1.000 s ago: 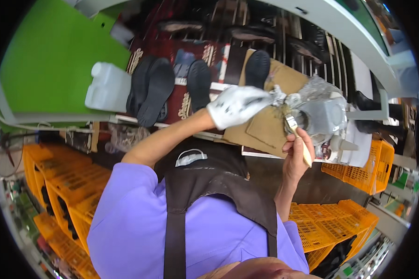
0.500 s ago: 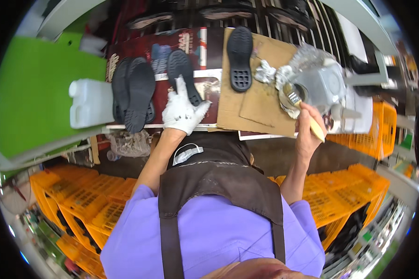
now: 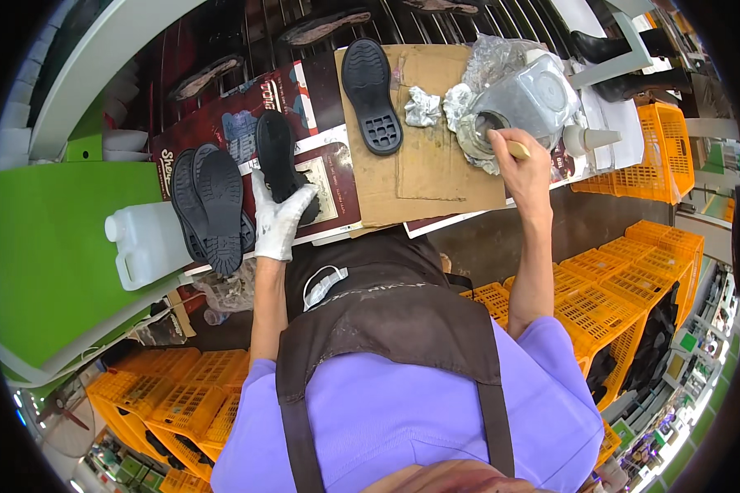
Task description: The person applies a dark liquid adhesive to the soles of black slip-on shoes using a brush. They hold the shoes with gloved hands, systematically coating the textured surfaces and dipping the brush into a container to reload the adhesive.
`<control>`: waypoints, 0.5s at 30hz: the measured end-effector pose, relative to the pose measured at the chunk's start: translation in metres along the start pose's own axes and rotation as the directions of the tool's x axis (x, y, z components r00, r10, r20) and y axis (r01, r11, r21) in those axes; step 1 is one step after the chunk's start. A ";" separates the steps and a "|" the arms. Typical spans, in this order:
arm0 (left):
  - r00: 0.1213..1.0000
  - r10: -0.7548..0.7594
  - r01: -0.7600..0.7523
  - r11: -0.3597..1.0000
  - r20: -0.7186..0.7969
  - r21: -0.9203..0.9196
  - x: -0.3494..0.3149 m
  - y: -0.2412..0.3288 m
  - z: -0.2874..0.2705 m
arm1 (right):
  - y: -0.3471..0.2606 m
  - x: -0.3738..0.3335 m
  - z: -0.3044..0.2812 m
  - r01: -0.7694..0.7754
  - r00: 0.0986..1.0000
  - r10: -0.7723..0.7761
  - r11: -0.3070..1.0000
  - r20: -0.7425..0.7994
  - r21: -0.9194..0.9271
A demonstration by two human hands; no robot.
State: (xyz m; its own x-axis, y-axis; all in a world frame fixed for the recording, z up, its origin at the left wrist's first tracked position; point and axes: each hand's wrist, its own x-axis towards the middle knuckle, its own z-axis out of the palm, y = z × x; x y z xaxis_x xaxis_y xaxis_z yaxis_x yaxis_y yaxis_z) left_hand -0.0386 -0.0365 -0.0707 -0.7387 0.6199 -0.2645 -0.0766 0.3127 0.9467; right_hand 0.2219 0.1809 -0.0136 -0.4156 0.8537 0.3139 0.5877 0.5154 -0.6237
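Observation:
My left hand [image 3: 278, 215], in a white glove, grips the heel end of a black shoe sole [image 3: 275, 148] that is tilted over the dark red printed board. Bare, my right hand [image 3: 524, 172] is closed around a brush [image 3: 518, 149] with a pale yellow handle. The brush head dips into the mouth of a translucent plastic container [image 3: 536, 97], where its bristles are hidden. Another black sole [image 3: 372, 94] lies on the brown cardboard [image 3: 436, 177] between my hands. Left of my gloved hand is a small pile of black soles [image 3: 220, 193].
A white jug [image 3: 148, 246] stands at the left beside a green surface [image 3: 66, 246]. Crumpled white tissue [image 3: 422, 107] lies near the container, a nozzle bottle [image 3: 585, 140] to its right. Shoes rest on the rack behind. Orange crates [image 3: 604, 287] stand around me.
My left hand has gone from pressing on the sole to gripping its heel end and tilting it. My right hand has lowered the brush into the container. The view has turned.

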 end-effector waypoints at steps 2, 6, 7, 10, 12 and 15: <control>0.997 -0.072 0.077 0.984 0.038 -0.158 0.002 0.005 -0.001 | 0.003 0.001 0.002 -0.095 0.995 0.094 0.993 0.009 0.071; 0.951 -0.254 0.309 0.793 0.175 -0.525 0.004 0.008 -0.007 | 0.002 0.003 -0.010 -0.334 0.939 0.343 0.890 0.028 0.310; 0.925 -0.309 0.378 0.692 0.220 -0.615 0.006 0.005 -0.011 | 0.001 0.002 -0.014 -0.381 0.917 0.399 0.847 0.030 0.372; 0.871 -0.267 0.491 0.484 0.412 -0.724 0.017 0.004 -0.022 | -0.005 -0.004 -0.016 -0.360 0.907 0.422 0.785 -0.010 0.504; 0.923 -0.252 0.366 0.348 0.290 -0.863 0.014 0.012 -0.011 | 0.002 -0.010 -0.008 -0.342 0.915 0.404 0.801 -0.022 0.491; 0.885 -0.075 0.465 0.194 0.460 -0.864 0.016 0.005 -0.015 | 0.001 -0.016 -0.011 -0.388 0.905 0.426 0.809 0.014 0.442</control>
State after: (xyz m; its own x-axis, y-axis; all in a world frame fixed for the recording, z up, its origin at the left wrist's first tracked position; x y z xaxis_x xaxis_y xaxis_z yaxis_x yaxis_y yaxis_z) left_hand -0.0608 -0.0352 -0.0671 -0.3398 0.8560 -0.3896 -0.9370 -0.2724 0.2188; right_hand 0.2368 0.1687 -0.0120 -0.1355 0.9907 0.0084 0.3297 0.0531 -0.9426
